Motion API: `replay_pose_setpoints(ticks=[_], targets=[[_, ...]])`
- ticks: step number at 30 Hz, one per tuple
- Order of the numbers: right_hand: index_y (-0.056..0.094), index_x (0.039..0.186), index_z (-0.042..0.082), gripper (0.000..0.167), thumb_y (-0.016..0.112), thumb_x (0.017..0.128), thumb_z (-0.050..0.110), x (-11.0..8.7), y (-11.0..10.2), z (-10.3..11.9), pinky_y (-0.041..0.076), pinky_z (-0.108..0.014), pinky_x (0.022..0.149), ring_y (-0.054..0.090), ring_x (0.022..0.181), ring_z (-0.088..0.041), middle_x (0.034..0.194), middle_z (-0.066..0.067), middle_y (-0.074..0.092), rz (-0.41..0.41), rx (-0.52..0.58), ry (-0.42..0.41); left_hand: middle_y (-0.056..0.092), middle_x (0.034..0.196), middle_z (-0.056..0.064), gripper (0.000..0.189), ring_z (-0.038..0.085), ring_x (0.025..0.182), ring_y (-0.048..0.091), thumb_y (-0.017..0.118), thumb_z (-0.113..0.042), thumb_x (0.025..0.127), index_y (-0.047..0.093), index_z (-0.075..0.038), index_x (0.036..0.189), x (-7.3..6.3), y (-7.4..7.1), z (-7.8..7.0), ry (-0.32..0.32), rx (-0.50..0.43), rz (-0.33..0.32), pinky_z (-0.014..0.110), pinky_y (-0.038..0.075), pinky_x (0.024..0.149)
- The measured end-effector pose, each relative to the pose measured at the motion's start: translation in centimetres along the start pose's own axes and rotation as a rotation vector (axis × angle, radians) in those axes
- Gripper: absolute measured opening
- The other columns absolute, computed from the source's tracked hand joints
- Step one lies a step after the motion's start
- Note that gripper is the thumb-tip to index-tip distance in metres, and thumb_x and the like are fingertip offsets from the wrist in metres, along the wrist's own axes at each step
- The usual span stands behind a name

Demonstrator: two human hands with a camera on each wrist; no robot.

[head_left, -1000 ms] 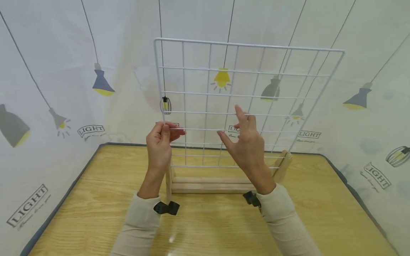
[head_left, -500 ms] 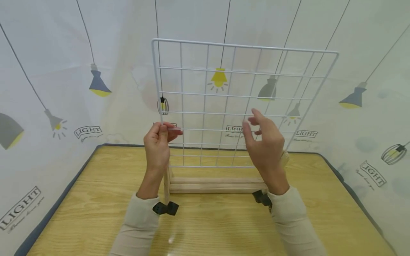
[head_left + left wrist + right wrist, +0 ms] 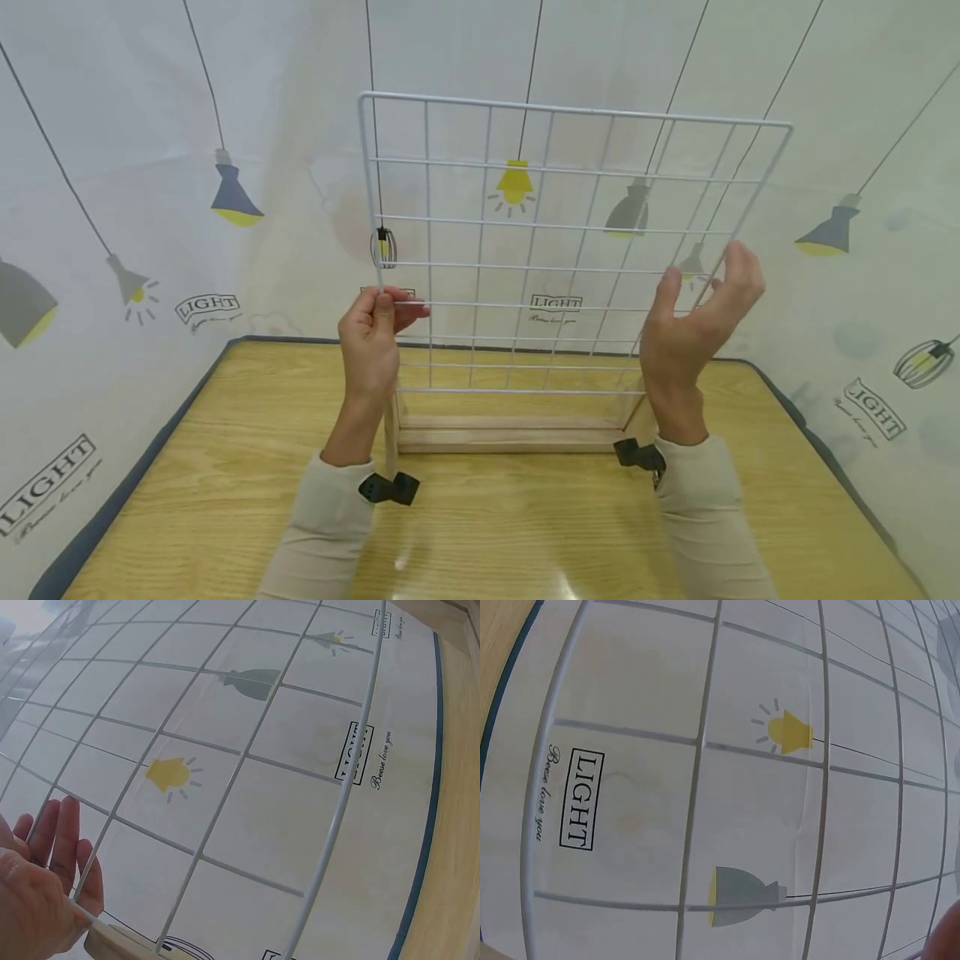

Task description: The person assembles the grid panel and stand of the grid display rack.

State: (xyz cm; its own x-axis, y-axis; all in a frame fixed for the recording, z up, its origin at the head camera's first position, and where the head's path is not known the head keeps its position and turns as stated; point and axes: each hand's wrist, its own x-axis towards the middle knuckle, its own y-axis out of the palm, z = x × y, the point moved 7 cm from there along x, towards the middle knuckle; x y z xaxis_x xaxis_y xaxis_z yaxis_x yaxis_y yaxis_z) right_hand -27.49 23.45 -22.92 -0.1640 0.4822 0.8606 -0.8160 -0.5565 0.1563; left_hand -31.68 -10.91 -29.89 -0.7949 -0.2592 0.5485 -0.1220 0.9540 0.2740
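Note:
A white wire grid panel [image 3: 551,107] stands upright before me, its lower part between the uprights of a wooden stand [image 3: 510,440]. My left hand [image 3: 369,346] pinches the panel's left edge wire, thumb in front and fingers reaching behind. In the left wrist view that hand [image 3: 49,889] shows at the lower left against the wires. At the panel's right edge is my right hand [image 3: 690,337], thumb and fingers spread apart; whether it touches the wire I cannot tell. The right wrist view shows mostly grid wires [image 3: 697,742], with a fingertip [image 3: 943,937] in the corner.
The stand rests on a wood-grain table [image 3: 480,525]. Behind and at both sides rises a pale backdrop [image 3: 300,250] printed with lamps and words. Each sleeve carries a black wrist camera mount [image 3: 390,488].
My right hand has moved rightward from in front of the grid's middle to its right edge, its fingers spreading. The left hand stays on the left edge; the panel has hardly moved.

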Motion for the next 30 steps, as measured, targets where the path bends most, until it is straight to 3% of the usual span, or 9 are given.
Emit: replay_pose_setpoints(ticks=[5, 11, 15, 20, 30], targets=[[0.048, 0.137, 0.000, 0.044, 0.054, 0.094, 0.007, 0.1, -0.1, -2.6, 0.045, -0.026, 0.092, 0.053, 0.118, -0.015, 0.131, -0.015, 0.053, 0.019, 0.050, 0.141, 0.069, 0.087, -0.002, 0.033, 0.009, 0.080, 0.073, 0.042, -0.015, 0.105, 0.058, 0.013, 0.099, -0.1, 0.0, 0.0, -0.003, -0.014, -0.004, 0.029, 0.059, 0.084], [0.056, 0.129, 0.004, 0.029, 0.046, 0.104, 0.014, -0.1, 0.2, -5.5, 0.052, -0.015, 0.069, 0.067, 0.081, -0.009, 0.100, -0.002, 0.067, 0.070, 0.121, 0.273, 0.070, 0.086, -0.001, 0.034, 0.010, 0.079, 0.073, 0.042, -0.015, 0.105, 0.058, 0.014, 0.099, -0.2, 0.0, 0.1, -0.001, -0.034, -0.009, 0.030, 0.059, 0.084], [0.061, 0.121, 0.006, 0.025, 0.044, 0.105, 0.015, -0.1, 0.2, -6.2, 0.053, -0.014, 0.061, 0.067, 0.068, -0.004, 0.090, -0.003, 0.068, 0.095, 0.172, 0.292, 0.070, 0.086, -0.001, 0.034, 0.010, 0.078, 0.073, 0.042, -0.014, 0.105, 0.057, 0.016, 0.100, -0.2, -0.1, 0.2, -0.005, -0.042, -0.009, 0.030, 0.059, 0.084], [0.063, 0.114, 0.010, 0.021, 0.045, 0.105, 0.014, 0.1, 0.2, -6.2, 0.054, -0.016, 0.056, 0.067, 0.061, -0.005, 0.086, -0.011, 0.068, 0.105, 0.230, 0.255, 0.070, 0.085, -0.002, 0.034, 0.010, 0.078, 0.072, 0.042, -0.014, 0.105, 0.057, 0.016, 0.100, -0.3, -0.2, 0.3, -0.010, -0.037, -0.010, 0.030, 0.058, 0.086], [0.062, 0.116, 0.005, 0.021, 0.046, 0.105, 0.014, 0.0, 0.1, -6.5, 0.052, -0.015, 0.054, 0.065, 0.058, -0.004, 0.083, -0.002, 0.067, 0.106, 0.234, 0.292, 0.069, 0.086, -0.003, 0.032, 0.010, 0.081, 0.073, 0.043, -0.014, 0.105, 0.059, 0.013, 0.098, -0.4, -0.3, 0.2, -0.003, -0.011, -0.007, 0.032, 0.056, 0.091]])
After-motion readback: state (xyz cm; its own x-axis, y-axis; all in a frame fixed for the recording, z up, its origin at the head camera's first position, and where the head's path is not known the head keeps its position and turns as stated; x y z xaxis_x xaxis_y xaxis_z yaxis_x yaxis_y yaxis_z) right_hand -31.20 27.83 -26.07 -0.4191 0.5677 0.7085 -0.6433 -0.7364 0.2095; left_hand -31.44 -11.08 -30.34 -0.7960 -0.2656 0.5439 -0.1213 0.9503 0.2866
